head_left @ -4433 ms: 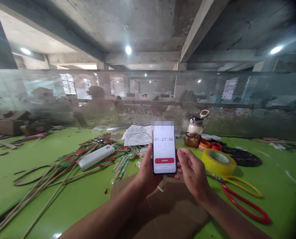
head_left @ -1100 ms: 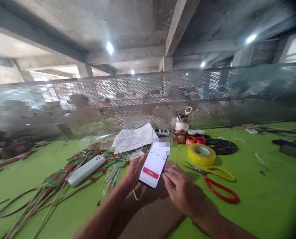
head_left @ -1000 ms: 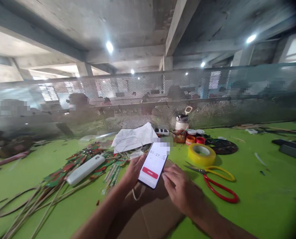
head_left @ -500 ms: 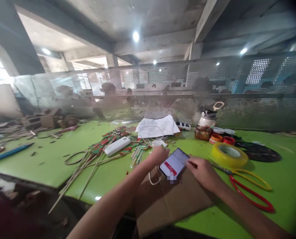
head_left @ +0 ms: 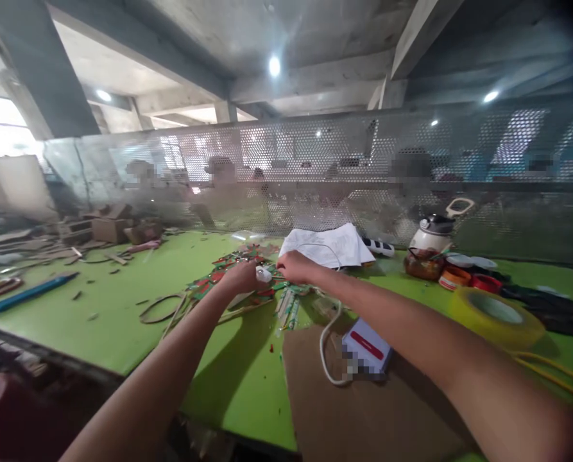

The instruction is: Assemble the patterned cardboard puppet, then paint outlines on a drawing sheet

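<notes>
My left hand [head_left: 240,277] is closed round a white power bank [head_left: 263,274], whose end shows beside the fingers, over a pile of red and green decorations [head_left: 213,277]. Just to its right, my right hand [head_left: 296,266] has its fingertips pinched together; what is between them is too small to make out. A phone [head_left: 370,346] with a red bar on its lit screen lies on brown cardboard [head_left: 324,410], partly behind my right forearm. From beside the phone a white cable [head_left: 325,350] curves up past that forearm.
White papers [head_left: 344,242] lie behind my hands. On the right are a jar [head_left: 421,264], a bottle [head_left: 430,234], yellow tape [head_left: 464,308] and yellow scissor handles [head_left: 550,366]. A blue tool [head_left: 31,294] and scraps lie left. A perforated screen stands behind.
Both hands have left the phone and moved left and forward to the pile. My left hand has taken hold of the power bank. The view has shifted, with the phone now lower and farther right.
</notes>
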Available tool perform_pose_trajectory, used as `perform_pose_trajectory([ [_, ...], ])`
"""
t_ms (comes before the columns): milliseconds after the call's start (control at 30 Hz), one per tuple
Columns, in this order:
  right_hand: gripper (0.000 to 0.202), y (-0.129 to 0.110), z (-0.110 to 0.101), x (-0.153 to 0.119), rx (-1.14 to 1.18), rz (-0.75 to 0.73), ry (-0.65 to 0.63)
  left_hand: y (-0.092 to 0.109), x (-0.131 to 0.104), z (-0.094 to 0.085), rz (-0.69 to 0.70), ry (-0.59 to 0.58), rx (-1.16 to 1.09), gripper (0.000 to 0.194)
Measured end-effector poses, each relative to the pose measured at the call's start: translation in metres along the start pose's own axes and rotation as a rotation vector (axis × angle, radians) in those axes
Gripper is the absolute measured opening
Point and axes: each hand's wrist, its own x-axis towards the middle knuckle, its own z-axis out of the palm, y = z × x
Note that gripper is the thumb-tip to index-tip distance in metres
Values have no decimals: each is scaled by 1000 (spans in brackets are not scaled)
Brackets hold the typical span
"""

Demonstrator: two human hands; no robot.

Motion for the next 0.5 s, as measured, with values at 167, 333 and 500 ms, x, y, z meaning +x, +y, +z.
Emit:
perform_pose_trajectory([
  [167, 28, 5, 33, 69, -115, -7, -123, -12, 7, 24, -39, -54, 53, 50],
  [333, 31, 13, 59, 97, -133, -35, -209, -16, 8, 30, -35, -51, 55, 44],
  [500, 29, 25, 66, 103, -96, -52, -263, -18, 9, 35, 9, -42, 27, 46],
])
